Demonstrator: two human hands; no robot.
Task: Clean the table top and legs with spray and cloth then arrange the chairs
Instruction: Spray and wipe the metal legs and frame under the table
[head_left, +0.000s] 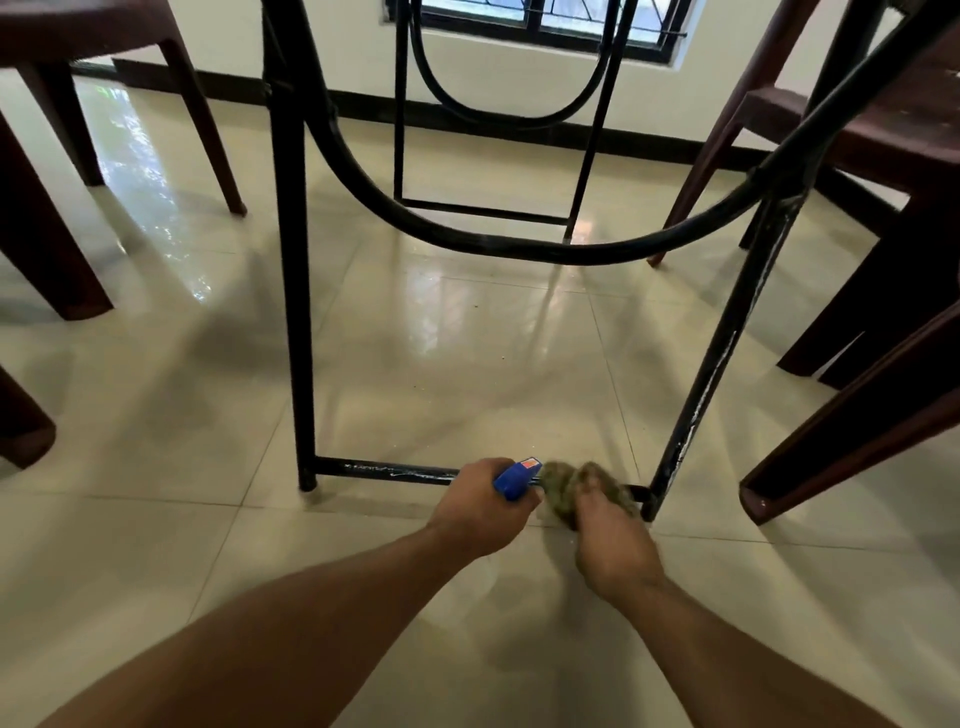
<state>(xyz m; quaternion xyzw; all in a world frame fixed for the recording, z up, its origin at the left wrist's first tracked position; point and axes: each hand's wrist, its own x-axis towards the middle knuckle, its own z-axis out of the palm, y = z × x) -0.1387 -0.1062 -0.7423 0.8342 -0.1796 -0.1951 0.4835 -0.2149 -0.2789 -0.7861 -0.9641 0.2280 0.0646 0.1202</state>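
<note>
You get bright daylight from the window (545, 21) at top; glare streaks the floor tiles (156, 171) upper left, edges bow outward.

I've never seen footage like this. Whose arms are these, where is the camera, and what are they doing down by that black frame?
There is no machine here: a person wears a camera on the head, looking down at their own bare arms. The left hand grips a blue spray bottle. The right hand presses a greenish cloth against the low crossbar of a black metal table frame, near its right leg. Dark brown chairs stand on the glossy tiled floor at both sides.
</note>
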